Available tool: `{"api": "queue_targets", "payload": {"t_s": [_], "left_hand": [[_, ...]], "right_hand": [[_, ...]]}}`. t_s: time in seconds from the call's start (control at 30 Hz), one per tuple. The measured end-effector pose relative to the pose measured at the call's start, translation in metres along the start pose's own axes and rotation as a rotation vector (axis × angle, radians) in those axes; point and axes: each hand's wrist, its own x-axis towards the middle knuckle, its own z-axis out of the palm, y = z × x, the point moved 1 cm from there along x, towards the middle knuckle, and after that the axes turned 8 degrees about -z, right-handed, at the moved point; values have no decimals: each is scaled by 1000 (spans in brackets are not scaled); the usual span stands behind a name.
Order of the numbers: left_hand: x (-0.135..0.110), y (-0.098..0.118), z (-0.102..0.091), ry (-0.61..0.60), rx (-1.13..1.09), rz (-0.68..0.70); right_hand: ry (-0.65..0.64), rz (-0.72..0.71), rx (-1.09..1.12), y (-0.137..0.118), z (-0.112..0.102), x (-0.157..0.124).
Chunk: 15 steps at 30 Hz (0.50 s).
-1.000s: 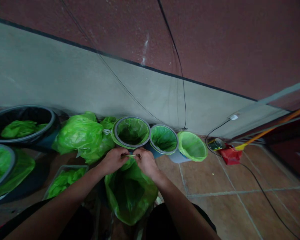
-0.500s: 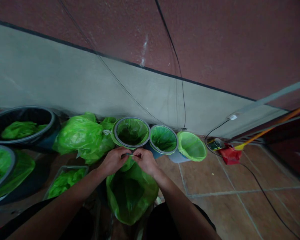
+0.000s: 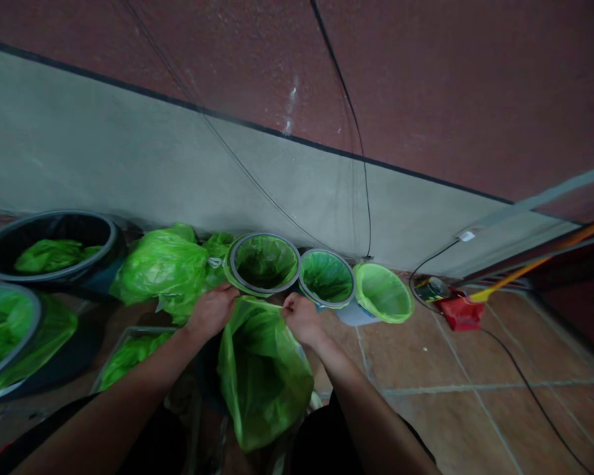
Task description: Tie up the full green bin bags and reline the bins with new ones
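Note:
A bright green plastic bag (image 3: pixel 264 376) hangs open in front of me, between my forearms. My left hand (image 3: pixel 212 311) grips its top edge on the left side, fingers closed. My right hand (image 3: pixel 301 316) pinches the same edge on the right, fingers closed. The bag's mouth is stretched wide between the two hands. Just beyond the hands stands a grey-rimmed bin (image 3: pixel 263 262) lined with green plastic.
Two more green-lined bins (image 3: pixel 327 277) (image 3: pixel 382 292) stand to the right along the wall. A stuffed green bag (image 3: pixel 163 270), a black bin (image 3: pixel 54 241) and other lined bins lie left. A red dustpan (image 3: pixel 459 311), a broom handle (image 3: pixel 539 260) and cables are at right.
My hands were close together, working the bag's top edge between the fingers. They have moved apart and pulled the bag's mouth open.

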Motion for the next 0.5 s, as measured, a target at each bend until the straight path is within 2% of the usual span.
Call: {"api": "queue_targets", "payload": {"t_s": [0.1, 0.2, 0.27, 0.3, 0.37, 0.5], "left_hand": [[1, -3, -3, 11, 57, -96], [3, -2, -6, 30, -14, -215], [4, 1, -7, 29, -90, -256], [3, 4, -6, 29, -120, -251], [2, 10, -5, 48, -163, -199], [-4, 24, 0, 100, -193, 4]], "right_hand": [[-69, 121, 93, 1, -2, -4], [-268, 244, 175, 3, -9, -10], [-387, 218, 81, 3, -14, -14], [-403, 175, 3, 2, -15, -15], [-336, 60, -129, -1, -14, -15], [-55, -171, -199, -14, -3, -10]]}}
